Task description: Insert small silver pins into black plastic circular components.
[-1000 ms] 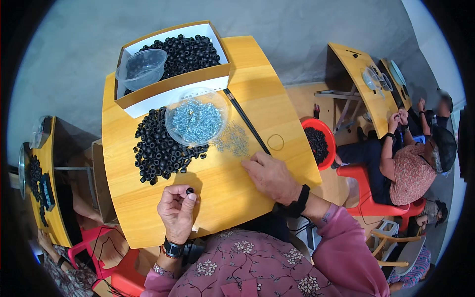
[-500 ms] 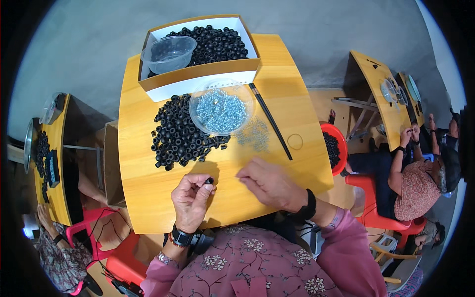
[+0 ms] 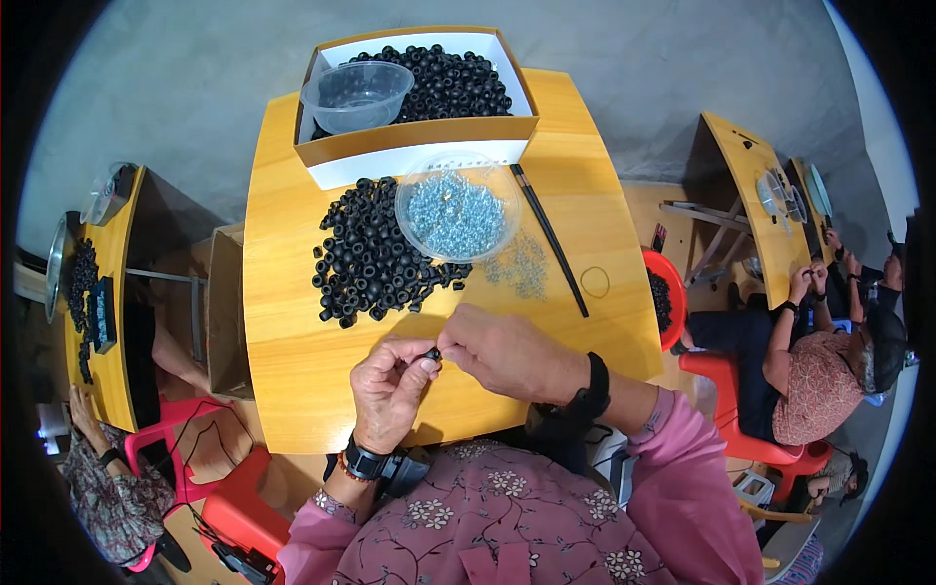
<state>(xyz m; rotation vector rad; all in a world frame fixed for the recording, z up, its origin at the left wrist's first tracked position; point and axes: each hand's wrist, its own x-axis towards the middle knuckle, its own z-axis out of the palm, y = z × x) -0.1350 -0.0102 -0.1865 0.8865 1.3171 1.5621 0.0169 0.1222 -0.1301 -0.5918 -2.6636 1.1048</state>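
Note:
My left hand [image 3: 387,392] pinches a small black rounded hollow part [image 3: 432,354] between thumb and fingers, above the near part of the table. My right hand [image 3: 502,353] meets it there, fingers pressed together at the part; what they hold, if anything, is hidden. Beyond my left hand lies a heap of the same black parts [image 3: 366,249]. To its right stands a round clear plastic tub [image 3: 509,226] of small bluish transparent pieces [image 3: 458,214]. More tiny clear pieces [image 3: 520,268] lie loose on the wood beside the tub.
A brown-and-white box [image 3: 429,151] of black parts, with a clear bowl [image 3: 358,96] inside, stands at the table's [image 3: 302,390] far end. Black chopsticks [image 3: 551,239] and a rubber band [image 3: 595,283] lie right. A red basin [image 3: 675,322] is beside the table. Other people sit at side tables.
My right hand has come from over the table near the loose clear pieces to the black part in my left hand. The view has shifted slightly.

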